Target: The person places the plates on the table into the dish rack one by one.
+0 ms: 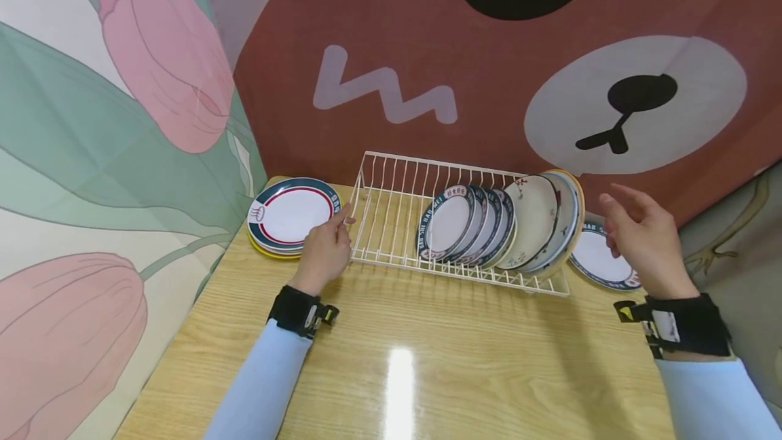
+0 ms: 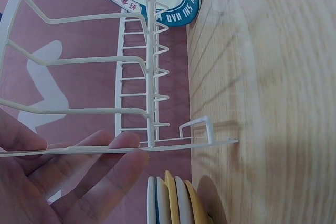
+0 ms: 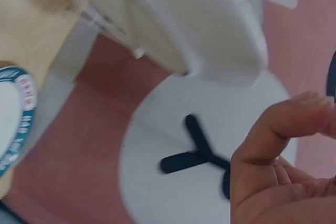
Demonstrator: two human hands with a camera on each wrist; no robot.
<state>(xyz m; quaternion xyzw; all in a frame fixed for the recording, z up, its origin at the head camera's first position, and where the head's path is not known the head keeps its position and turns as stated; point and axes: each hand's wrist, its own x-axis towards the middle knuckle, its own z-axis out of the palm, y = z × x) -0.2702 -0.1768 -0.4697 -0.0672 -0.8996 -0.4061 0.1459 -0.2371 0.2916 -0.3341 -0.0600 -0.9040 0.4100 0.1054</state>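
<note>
A white wire dish rack [image 1: 391,223] stands on the wooden table against the wall cloth. My left hand [image 1: 326,250] holds the rack's left end, fingers at the end wire [image 2: 79,150] in the left wrist view. Several small blue-rimmed plates [image 1: 449,223] stand upright in the rack's middle, with larger cream plates [image 1: 533,219] and a yellow-edged dish [image 1: 577,223] to their right. My right hand [image 1: 644,236] is in the air beyond the rack's right end, fingers loosely bent and holding nothing. In the right wrist view, a blurred pale dish [image 3: 220,30] lies apart from the hand.
Left of the rack lies a stack of plates [image 1: 296,216], with a blue-and-red-rimmed one on top and yellow rims below. A blue-rimmed plate [image 1: 601,260] lies right of the rack, partly behind my right hand. The wooden table [image 1: 476,358] extends in front.
</note>
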